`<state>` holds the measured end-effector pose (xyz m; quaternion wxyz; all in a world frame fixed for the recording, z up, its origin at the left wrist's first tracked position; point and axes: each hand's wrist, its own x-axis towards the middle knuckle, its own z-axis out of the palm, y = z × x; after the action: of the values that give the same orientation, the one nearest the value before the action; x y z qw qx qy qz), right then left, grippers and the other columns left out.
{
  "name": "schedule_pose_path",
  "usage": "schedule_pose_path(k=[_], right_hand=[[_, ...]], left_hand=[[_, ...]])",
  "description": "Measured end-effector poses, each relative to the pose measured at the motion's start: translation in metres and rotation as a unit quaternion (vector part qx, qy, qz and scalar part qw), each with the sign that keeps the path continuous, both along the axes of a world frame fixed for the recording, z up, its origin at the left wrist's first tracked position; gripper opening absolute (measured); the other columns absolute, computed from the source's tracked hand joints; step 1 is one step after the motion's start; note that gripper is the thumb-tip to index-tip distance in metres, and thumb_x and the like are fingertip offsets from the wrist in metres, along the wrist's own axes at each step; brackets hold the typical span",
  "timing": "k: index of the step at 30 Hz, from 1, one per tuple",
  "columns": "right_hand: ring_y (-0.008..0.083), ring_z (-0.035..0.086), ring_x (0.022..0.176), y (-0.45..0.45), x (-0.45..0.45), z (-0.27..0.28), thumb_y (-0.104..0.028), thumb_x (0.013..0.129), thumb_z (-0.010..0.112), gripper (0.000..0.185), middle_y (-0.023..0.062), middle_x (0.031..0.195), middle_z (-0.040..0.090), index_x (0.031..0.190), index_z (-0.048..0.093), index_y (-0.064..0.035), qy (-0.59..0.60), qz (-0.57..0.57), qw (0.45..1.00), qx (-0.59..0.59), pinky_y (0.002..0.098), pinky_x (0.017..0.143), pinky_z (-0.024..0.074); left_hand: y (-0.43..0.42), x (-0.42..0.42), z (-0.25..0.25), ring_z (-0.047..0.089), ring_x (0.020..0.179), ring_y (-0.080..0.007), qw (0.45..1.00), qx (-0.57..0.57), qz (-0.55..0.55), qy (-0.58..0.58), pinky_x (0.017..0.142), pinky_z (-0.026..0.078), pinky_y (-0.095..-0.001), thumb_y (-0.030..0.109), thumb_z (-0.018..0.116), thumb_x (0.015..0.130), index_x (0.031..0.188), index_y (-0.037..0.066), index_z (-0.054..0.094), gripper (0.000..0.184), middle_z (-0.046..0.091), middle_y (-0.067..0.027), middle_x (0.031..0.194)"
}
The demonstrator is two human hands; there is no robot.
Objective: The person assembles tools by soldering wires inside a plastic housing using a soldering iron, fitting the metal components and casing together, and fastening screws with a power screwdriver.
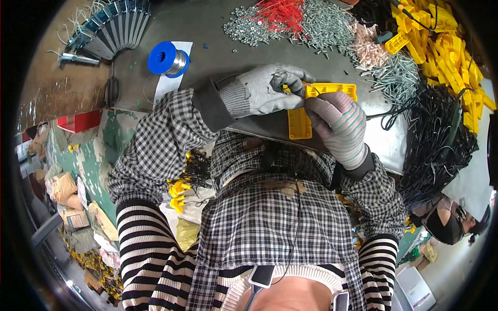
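A yellow plastic part lies at the near edge of the table, between the two hands; it is moulded with raised rims and recesses. One bar runs along the edge and another points to the body; the gloves cover where they meet, so I cannot tell if it is one piece. The left hand wears a grey coated glove with dark stains and a ribbed cuff; the right hand wears a knitted glove with pink and green stripes. On both, the fingers are bent and the tips brought near each other above the yellow part. A small thin orange thing shows there, but I cannot tell which fingers pinch it.

Toward the far left of the table, a blue spool of shiny silver wire lies on a white strip. Along the far edge are heaped metal nuts, thin red pieces and screws. The far right corner carries piled yellow parts, and the right edge black cables.

The tabletop is grey, smooth and marked. Beyond its left edge is a worn green surface with peeled paint; at the right, another person is partly visible.
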<state>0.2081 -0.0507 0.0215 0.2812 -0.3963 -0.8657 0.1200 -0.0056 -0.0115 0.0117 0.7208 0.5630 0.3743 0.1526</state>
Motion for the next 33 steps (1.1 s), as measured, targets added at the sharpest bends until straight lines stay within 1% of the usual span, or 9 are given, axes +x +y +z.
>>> schedule_pose_path(k=[3, 6, 7, 15, 21, 27, 29, 31, 33], right_hand=[[0.0209, 0.064, 0.072, 0.002, 0.0, 0.008, -0.012, 0.075, 0.073, 0.021, 0.0072, 0.082, 0.064, 0.095, 0.069, -0.0085, -0.016, -0.039, 0.995, -0.087, 0.031, 0.065, 0.0508], [0.0114, 0.062, 0.071, 0.024, 0.005, 0.012, -0.015, 0.083, 0.063, 0.026, 0.0106, 0.081, 0.069, 0.099, 0.066, 0.0056, 0.181, -0.102, 0.828, -0.52, 0.0259, 0.067, 0.0487], [0.011, 0.061, 0.07, 0.024, 0.008, 0.02, -0.016, 0.085, 0.065, 0.026, 0.01, 0.08, 0.068, 0.098, 0.066, 0.0069, 0.286, -0.055, 0.762, -0.579, 0.0262, 0.067, 0.0488], [0.025, 0.066, 0.073, -0.004, 0.007, 0.004, -0.02, 0.083, 0.066, 0.026, 0.009, 0.088, 0.068, 0.106, 0.062, -0.0081, -0.154, -0.05, 0.986, 0.026, 0.0364, 0.062, 0.0525], [0.0303, 0.066, 0.082, 0.025, 0.027, -0.007, -0.014, 0.084, 0.065, 0.018, 0.0136, 0.09, 0.067, 0.098, 0.063, -0.0037, 0.119, 0.145, 0.934, -0.304, 0.0348, 0.073, 0.0527], [0.0306, 0.066, 0.078, 0.009, 0.013, 0.009, -0.017, 0.084, 0.065, 0.015, 0.0131, 0.082, 0.066, 0.089, 0.061, -0.0032, -0.112, 0.003, 0.993, -0.02, 0.038, 0.067, 0.0525], [0.0302, 0.066, 0.077, 0.016, 0.013, 0.014, -0.019, 0.085, 0.064, 0.018, 0.0115, 0.082, 0.067, 0.087, 0.062, -0.0016, -0.074, -0.009, 0.991, -0.108, 0.0367, 0.066, 0.0528], [0.0298, 0.065, 0.077, 0.027, 0.015, 0.013, -0.02, 0.084, 0.064, 0.018, 0.009, 0.08, 0.067, 0.087, 0.064, -0.0025, 0.203, -0.037, 0.824, -0.528, 0.0363, 0.064, 0.0528], [0.0293, 0.066, 0.077, 0.025, 0.018, 0.004, -0.02, 0.083, 0.065, 0.017, 0.0083, 0.081, 0.067, 0.09, 0.065, -0.0044, 0.249, -0.024, 0.823, -0.51, 0.0365, 0.064, 0.0527]], left_hand=[[-0.011, 0.01, -0.005, 0.053, 0.114, -0.0209, 0.97, 0.227, 0.08, -0.038, 0.098, 0.042, -0.0358, 0.012, 0.066, 0.078, 0.098, 0.003, 0.064, 0.022, 0.062, -0.0083, 0.118], [-0.02, 0.026, -0.002, 0.053, 0.114, -0.0282, 0.743, 0.642, 0.146, 0.119, 0.102, 0.037, -0.046, 0.008, 0.065, 0.066, 0.079, 0.005, 0.063, 0.013, 0.06, -0.0079, 0.122], [-0.021, 0.028, -0.003, 0.053, 0.114, -0.0282, 0.744, 0.643, 0.142, 0.115, 0.102, 0.037, -0.046, 0.008, 0.065, 0.066, 0.079, 0.005, 0.063, 0.013, 0.06, -0.0079, 0.122], [-0.02, 0.027, -0.018, 0.048, 0.121, -0.0241, 0.925, 0.345, 0.152, 0.05, 0.105, 0.036, -0.0368, 0.004, 0.062, 0.075, 0.081, 0.002, 0.062, 0.007, 0.056, -0.0089, 0.127], [-0.016, 0.031, -0.012, 0.048, 0.121, -0.0246, 0.751, 0.643, 0.089, 0.119, 0.105, 0.036, -0.0378, 0.006, 0.063, 0.073, 0.084, 0.002, 0.062, 0.012, 0.056, -0.0089, 0.128], [-0.012, 0.031, -0.024, 0.049, 0.117, -0.027, 0.924, 0.35, 0.138, 0.067, 0.104, 0.037, -0.0394, 0.011, 0.064, 0.072, 0.083, 0.001, 0.065, 0.014, 0.056, -0.0062, 0.127], [-0.014, 0.032, -0.011, 0.049, 0.117, -0.0258, 0.874, 0.459, 0.124, 0.1, 0.103, 0.038, -0.0387, 0.01, 0.064, 0.073, 0.083, 0.002, 0.065, 0.013, 0.056, -0.0059, 0.127], [-0.015, 0.033, -0.006, 0.049, 0.117, -0.0245, 0.811, 0.56, 0.11, 0.131, 0.102, 0.039, -0.0379, 0.009, 0.063, 0.074, 0.083, 0.002, 0.065, 0.012, 0.056, -0.0057, 0.128], [-0.014, 0.035, -0.007, 0.049, 0.117, -0.0223, 0.764, 0.61, 0.111, 0.178, 0.1, 0.04, -0.0347, 0.005, 0.061, 0.076, 0.086, 0.003, 0.064, 0.01, 0.056, -0.0061, 0.127]])
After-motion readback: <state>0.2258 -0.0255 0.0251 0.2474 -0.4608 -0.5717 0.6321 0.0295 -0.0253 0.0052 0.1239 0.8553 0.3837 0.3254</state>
